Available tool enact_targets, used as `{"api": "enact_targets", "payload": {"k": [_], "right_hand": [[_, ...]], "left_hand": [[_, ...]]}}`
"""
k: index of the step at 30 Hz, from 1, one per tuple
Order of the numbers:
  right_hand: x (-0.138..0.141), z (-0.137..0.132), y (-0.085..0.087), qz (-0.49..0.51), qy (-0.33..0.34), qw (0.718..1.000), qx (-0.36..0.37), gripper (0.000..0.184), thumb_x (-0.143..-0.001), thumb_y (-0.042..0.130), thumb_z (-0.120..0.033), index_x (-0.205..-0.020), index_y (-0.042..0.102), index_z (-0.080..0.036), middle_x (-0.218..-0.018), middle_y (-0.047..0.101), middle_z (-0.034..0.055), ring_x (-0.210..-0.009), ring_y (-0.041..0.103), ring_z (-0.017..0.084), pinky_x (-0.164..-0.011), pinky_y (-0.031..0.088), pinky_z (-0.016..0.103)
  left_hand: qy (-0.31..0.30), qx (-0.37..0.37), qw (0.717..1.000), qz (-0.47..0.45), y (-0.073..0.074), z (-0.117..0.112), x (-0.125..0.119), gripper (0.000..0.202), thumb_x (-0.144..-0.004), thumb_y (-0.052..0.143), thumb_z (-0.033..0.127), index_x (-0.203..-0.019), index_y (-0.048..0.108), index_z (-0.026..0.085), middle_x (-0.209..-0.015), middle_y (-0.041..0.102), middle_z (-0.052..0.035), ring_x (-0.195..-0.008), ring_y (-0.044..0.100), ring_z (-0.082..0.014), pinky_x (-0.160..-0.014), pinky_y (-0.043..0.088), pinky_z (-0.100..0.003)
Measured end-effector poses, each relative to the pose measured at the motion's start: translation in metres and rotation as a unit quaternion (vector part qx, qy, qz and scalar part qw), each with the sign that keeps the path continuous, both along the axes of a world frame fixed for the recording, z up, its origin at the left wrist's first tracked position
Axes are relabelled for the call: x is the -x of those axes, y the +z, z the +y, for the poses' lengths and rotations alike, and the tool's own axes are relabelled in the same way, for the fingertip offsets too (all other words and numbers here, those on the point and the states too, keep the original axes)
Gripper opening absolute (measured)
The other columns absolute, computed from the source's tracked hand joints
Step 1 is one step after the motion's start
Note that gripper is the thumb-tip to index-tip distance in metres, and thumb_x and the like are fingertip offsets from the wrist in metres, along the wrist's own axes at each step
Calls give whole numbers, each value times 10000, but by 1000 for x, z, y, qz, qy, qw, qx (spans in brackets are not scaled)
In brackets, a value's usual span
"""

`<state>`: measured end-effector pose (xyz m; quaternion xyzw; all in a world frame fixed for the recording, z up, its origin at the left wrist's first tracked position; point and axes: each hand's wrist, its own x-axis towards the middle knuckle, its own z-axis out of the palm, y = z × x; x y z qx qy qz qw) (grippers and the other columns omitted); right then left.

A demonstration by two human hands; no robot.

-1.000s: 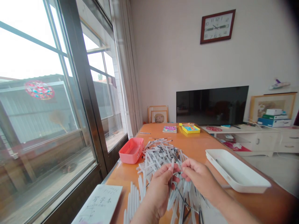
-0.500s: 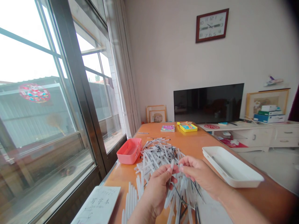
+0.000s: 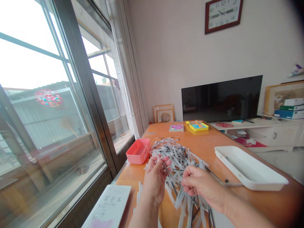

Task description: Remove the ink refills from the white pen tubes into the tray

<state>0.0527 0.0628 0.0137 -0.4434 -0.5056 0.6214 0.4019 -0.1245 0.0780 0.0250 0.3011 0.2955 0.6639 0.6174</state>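
My left hand (image 3: 154,177) is closed round a slim translucent plastic tube (image 3: 167,169), which slants down to the right between thumb and fingers. To its right, my right hand (image 3: 197,182) has thumb and fingertips pinched together; whatever is between them is hidden. A thin black stick (image 3: 178,169) shows just left of those fingertips, and I cannot tell if they touch it. Beneath and beyond both hands spreads a loose pile of whitish tubes and black sticks (image 3: 174,155). More tubes (image 3: 184,207) lie at the near side, below my right hand.
A pink basket (image 3: 135,158) stands left of the pile, a long white tray (image 3: 258,184) to the right. Near the tray lie a small black piece (image 3: 226,180) and a tube (image 3: 235,184). A notebook (image 3: 111,202) is near left; a yellow box (image 3: 199,127) sits at the far end.
My hands have moved apart, the left one going up and left with the tube. The view has shifted right. A small black piece and a tube now show left of the tray.
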Motion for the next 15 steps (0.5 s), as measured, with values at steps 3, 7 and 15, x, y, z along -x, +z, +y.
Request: {"api": "enact_targets", "payload": {"k": [3,7,15], "right_hand": [[10,-3,-5,27,3,999,19,127,-821,663,-261,-887,586,-184,-765,701,13,-710,650,131,-648,492,246],[20,-6,-12,46,8,998,43,241,-891,628,-339,-1056,614,-165,-947,741,80,-878,709,185,-832,553,337],[25,-9,-13,85,13,995,43,252,-876,671,-364,-1020,619,-164,-961,750,87,-930,716,205,-911,555,381]], "left_hand": [[32,-13,999,3,0,2,4,272,-880,702,292,-1075,526,223,-1117,707,-105,-945,701,-178,-825,525,-310],[57,-19,998,7,-1,3,6,268,-881,701,291,-1069,523,223,-1117,710,-104,-986,702,-185,-809,525,-291],[59,-27,998,28,-4,4,4,283,-871,714,338,-1045,523,221,-1112,712,-90,-985,704,-190,-833,518,-303]]}}
